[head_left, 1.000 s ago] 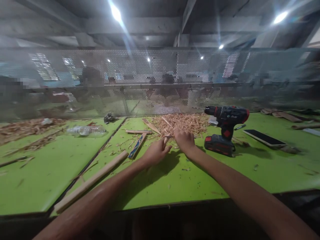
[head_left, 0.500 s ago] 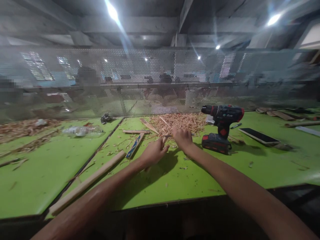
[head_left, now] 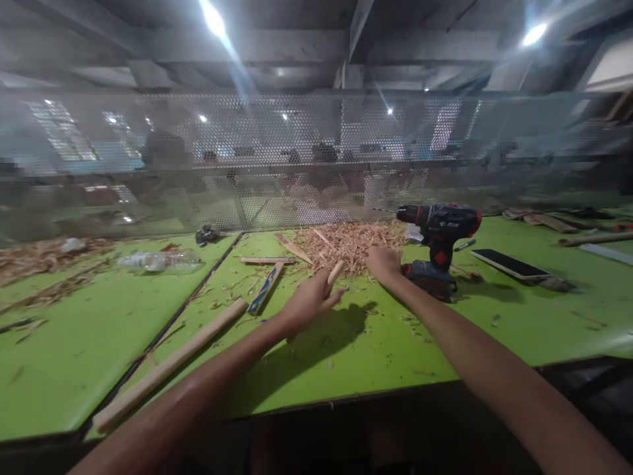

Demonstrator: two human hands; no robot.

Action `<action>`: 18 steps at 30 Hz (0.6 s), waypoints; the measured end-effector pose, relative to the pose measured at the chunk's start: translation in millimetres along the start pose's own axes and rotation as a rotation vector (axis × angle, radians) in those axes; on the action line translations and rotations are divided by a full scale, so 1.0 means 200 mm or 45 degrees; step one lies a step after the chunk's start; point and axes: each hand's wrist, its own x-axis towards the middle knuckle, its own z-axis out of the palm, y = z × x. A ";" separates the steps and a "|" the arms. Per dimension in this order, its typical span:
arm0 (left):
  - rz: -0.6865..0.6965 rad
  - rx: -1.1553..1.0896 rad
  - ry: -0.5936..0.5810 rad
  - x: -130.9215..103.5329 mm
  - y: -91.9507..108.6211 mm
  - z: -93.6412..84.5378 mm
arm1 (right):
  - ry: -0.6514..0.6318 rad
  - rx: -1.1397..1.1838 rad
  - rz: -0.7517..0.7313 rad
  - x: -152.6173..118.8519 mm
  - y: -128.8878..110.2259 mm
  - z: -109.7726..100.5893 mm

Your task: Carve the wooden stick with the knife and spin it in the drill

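Note:
My left hand is closed around a short pale wooden stick, whose rounded end points up and away past my fingers. To its right, apart from the stick, my right hand is curled closed at the edge of a heap of wood shavings. What the right hand holds is hidden behind its fingers. Just beside that wrist stands a cordless drill on its battery. Left of my left hand lie a flat strip with blue markings and a thin wooden strip.
A long wooden bar lies along the seam of the green tabletop. A clear plastic bottle is at left, a dark-faced flat block at right. A perforated screen stands along the back, with people blurred behind it.
My right hand has moved right and slightly away, leaving the stick's end. My left hand stays nearly in place, with more of the stick showing. The view has shifted slightly.

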 end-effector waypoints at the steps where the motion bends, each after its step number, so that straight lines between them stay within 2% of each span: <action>1: -0.026 0.008 0.029 0.01 -0.02 0.00 | 0.033 0.004 0.018 0.00 0.00 0.00; 5: -0.080 0.016 0.093 0.05 -0.10 0.00 | 0.169 0.038 -0.060 -0.07 -0.11 -0.03; 9: -0.085 -0.017 0.080 0.05 -0.09 0.02 | 0.204 0.090 -0.241 -0.15 -0.20 -0.03; 18: -0.079 0.090 0.137 0.05 -0.08 0.02 | 0.150 0.016 -0.302 -0.17 -0.21 0.00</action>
